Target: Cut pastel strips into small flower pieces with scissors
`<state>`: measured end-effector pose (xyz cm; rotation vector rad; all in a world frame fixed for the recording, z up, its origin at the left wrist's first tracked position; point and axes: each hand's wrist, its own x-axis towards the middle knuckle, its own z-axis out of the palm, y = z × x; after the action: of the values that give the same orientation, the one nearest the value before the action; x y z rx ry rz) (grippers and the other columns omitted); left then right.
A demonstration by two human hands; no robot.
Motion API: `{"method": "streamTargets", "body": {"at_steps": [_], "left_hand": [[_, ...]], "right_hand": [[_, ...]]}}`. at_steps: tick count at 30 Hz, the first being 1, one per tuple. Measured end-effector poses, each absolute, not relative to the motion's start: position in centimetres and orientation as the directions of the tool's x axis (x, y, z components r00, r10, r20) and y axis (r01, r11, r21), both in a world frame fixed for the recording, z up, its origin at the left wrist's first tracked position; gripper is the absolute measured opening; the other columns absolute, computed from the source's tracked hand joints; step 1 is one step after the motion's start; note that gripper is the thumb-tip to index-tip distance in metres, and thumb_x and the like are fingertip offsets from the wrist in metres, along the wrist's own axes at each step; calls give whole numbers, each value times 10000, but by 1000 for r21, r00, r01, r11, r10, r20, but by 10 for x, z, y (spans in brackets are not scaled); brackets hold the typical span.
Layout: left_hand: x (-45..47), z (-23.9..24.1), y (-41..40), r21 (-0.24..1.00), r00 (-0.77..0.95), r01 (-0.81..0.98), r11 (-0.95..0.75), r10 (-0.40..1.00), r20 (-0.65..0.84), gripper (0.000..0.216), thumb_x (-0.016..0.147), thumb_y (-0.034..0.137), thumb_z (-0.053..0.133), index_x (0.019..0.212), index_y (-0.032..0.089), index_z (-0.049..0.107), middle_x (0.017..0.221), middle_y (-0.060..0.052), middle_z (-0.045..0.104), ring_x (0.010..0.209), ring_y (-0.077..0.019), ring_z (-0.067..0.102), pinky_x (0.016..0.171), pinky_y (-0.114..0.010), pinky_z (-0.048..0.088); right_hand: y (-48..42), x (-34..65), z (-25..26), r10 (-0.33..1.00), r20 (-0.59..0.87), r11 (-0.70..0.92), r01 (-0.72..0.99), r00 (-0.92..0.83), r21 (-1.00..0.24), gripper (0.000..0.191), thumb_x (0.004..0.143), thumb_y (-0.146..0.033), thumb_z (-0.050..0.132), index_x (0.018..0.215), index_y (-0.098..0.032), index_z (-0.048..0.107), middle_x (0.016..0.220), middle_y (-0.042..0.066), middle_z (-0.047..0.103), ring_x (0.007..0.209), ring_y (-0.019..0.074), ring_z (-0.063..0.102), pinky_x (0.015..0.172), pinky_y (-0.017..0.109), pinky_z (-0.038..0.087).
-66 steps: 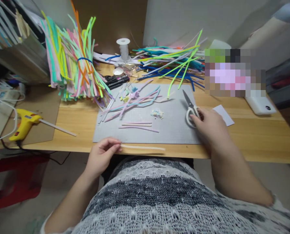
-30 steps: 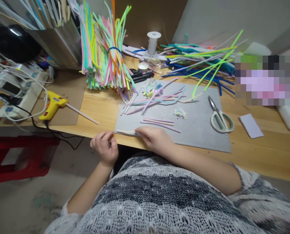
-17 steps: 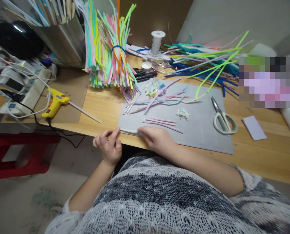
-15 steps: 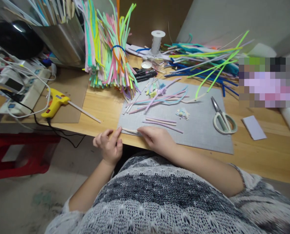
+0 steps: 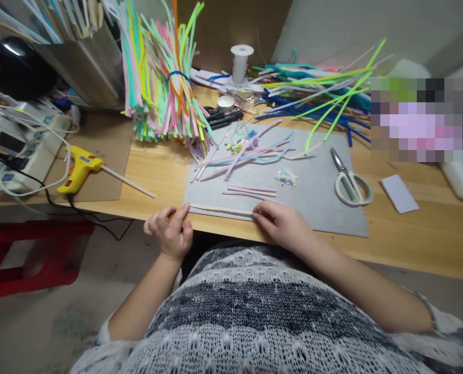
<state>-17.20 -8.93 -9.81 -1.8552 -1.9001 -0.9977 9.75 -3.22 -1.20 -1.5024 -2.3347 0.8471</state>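
A pale cream pipe cleaner (image 5: 220, 210) lies along the near edge of a grey mat (image 5: 317, 195). My left hand (image 5: 169, 231) pinches its left end at the mat's near left corner, fingers curled. My right hand (image 5: 282, 224) pinches the right end, so the piece is stretched straight between both hands. Just beyond it lie two short pink and lilac pieces (image 5: 250, 191). More pastel pieces (image 5: 247, 153) are scattered at the mat's far side, and a small pale scrap (image 5: 286, 177) sits mid-mat.
White-handled scissors (image 5: 348, 182) lie on the mat's right side, a white card (image 5: 399, 193) beside them. A yellow glue gun (image 5: 79, 170) rests on cardboard at the left. Bundled pipe cleaners (image 5: 161, 88), loose ones (image 5: 317, 88) and a thread spool (image 5: 239, 62) fill the back.
My right hand left the scissors, came to the near mat edge, then slid rightward along the cream pipe cleaner. My left hand stayed pinched on its left end.
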Motion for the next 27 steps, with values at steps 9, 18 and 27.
{"method": "streamTargets", "body": {"at_steps": [9,18,27], "left_hand": [[-172,-99,-88,268,-106,958,-100,747,656,382,816,355,480,1154,277,641,1014,-100,534,999,-278,434,919,-449,229],[-174,-102,-87,278,-104,954,-111,748,656,388,814,361,478,1157,271,637,1017,-108,521,1000,-291,412,914,-460,221],[-130,-62,-83,309,-109,948,-81,827,551,297,777,292,583,1056,235,666,1079,-113,545,1028,-300,466,912,-469,264]], "right_hand": [[-34,102,-13,879,-99,332,747,-466,-576,140,863,-227,510,793,-213,630,805,34,676,745,165,591,656,281,418],[-32,104,-9,870,-128,325,748,-476,-578,128,850,-173,496,800,-192,612,808,46,661,733,160,575,655,278,420],[-31,98,-7,871,-139,334,776,-471,-534,135,829,-156,498,752,-194,602,763,40,651,699,159,564,628,270,399]]}}
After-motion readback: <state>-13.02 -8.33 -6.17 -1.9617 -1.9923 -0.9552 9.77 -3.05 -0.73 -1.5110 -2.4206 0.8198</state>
